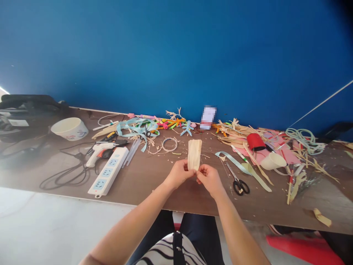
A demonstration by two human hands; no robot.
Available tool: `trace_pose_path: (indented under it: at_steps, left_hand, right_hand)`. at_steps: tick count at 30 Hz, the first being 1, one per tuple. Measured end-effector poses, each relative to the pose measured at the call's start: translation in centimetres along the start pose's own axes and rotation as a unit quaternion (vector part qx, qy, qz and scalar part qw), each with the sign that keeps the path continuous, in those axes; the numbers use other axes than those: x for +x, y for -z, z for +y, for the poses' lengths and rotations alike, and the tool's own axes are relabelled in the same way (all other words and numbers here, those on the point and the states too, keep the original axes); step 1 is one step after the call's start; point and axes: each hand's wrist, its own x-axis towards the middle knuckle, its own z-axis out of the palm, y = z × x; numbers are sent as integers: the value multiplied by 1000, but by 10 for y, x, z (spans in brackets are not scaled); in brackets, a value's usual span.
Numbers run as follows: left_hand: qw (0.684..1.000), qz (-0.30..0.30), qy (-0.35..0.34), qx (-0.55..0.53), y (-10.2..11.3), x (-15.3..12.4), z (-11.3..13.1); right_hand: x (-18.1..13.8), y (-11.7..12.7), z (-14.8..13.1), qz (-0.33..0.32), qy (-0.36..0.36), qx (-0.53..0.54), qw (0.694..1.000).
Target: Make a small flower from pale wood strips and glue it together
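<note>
A pale, ribbed strip of dried husk (194, 152) stands upright between my hands above the table. My left hand (181, 175) is closed, pinching its lower left edge. On the other side, my right hand (207, 178) pinches the bottom right corner, fingertips close to those of the left. Black-handled scissors (240, 186) lie on the table to the right of my right hand. Beyond the husk, a coil of thin wire or cord (170, 144) rests among small scraps.
On the left are a white power strip (108, 173), a glue gun (99, 154) and a paper bowl (70, 129). Pipe cleaners and blue ribbon (135, 127) lie along the back. A red spool (256, 142), a cream cup (273, 161) and husk strips crowd the right.
</note>
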Motion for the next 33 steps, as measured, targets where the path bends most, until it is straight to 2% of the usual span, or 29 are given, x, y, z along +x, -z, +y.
trace_pose_path:
  at_steps: [6,12,22,27,33]
  left_hand:
    - [999,13,-7,41,-2,2,1]
    - [999,17,-7,44,-2,2,2]
    - [999,-4,25,-20,1,1,0]
    - [999,-1,35,-10,3,1,-6]
    - [999,-13,49,0,8,3,-9]
  right_hand:
    - [-1,1,-1,36,55,-112,991]
    - [-3,0,-8,35,76,-155,984]
    - [-2,-4,-3,43,64,-120,990]
    - [-2,-5,0,18,33,-74,997]
    - [-2,-2,4,12,57,-116,992]
